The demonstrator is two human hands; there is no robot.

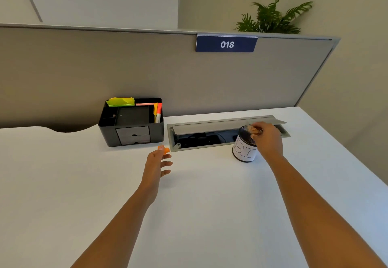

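Observation:
A black mesh cup (244,149) wrapped in white paper with handwritten letters stands on the white desk (199,204). My right hand (267,139) hovers over its rim and pinches a small pale crumpled piece (253,129) at the cup's mouth. My left hand (157,163) is in front of the black desk organizer (131,128) and pinches a small orange object (166,150) between thumb and forefinger; the other fingers are loosely spread.
The organizer holds yellow-green sticky notes (120,101), markers (157,112) and two small drawers. An open grey cable tray (210,135) is set into the desk behind the cup. A grey partition (168,74) with a blue "018" sign (226,44) bounds the back.

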